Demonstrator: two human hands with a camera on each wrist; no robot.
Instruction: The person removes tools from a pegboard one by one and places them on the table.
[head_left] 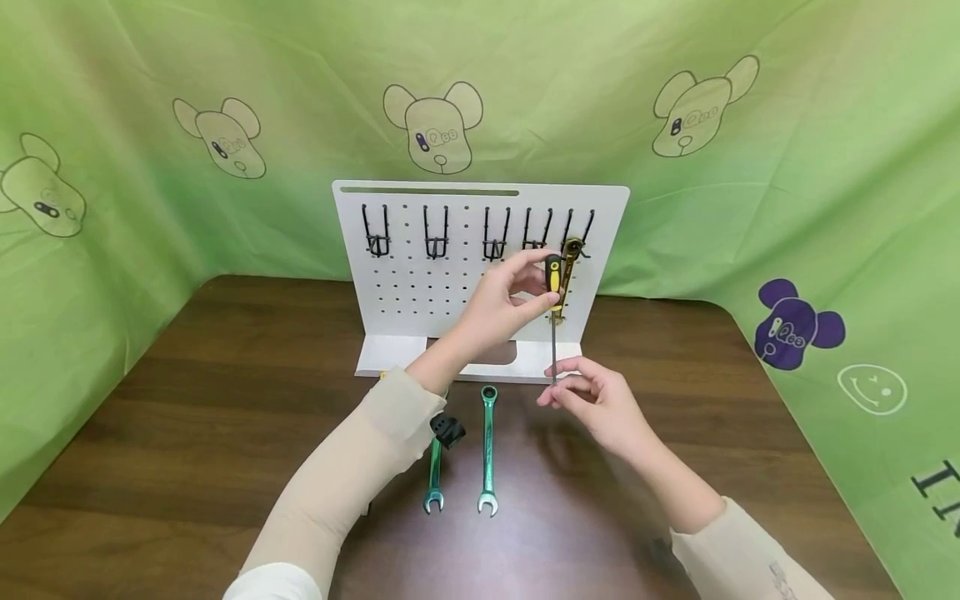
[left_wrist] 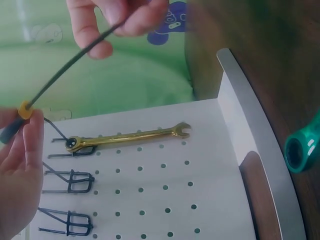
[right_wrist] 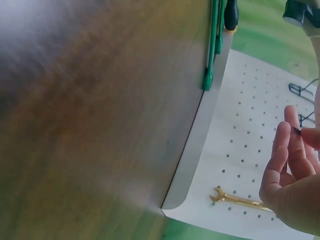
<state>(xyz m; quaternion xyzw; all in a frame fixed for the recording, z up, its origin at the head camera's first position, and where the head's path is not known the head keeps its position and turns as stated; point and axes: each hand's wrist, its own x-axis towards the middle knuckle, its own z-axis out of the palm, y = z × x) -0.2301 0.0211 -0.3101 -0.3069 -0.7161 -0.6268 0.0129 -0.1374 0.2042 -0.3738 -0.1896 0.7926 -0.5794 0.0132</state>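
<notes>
A brown wood-grain table (head_left: 187,433) carries a white perforated pegboard (head_left: 456,264) near the middle of its far edge. In front of the board's right edge, the left hand (head_left: 498,302) pinches the handle of a black-and-yellow screwdriver with a thin dark shaft (head_left: 555,287) between thumb and fingers. Below, the right hand (head_left: 603,412) pinches the shaft's tip between thumb and finger, its other fingers loosely spread. The screwdriver is thus upright, handle on top, off the table. To handle it well, I judge, both pinches should be light and in line, keeping the shaft clear of the shiny gold wrench (left_wrist: 125,138) hanging just behind.

Counted: one board; three wrenches, the gold one on the hook nearest the board's right edge and two metallic green wrenches (head_left: 488,450) lying before its front edge; one screwdriver held, and another similar dark handle (right_wrist: 231,15) partly seen; five black wire hooks (head_left: 437,247) in a row.
</notes>
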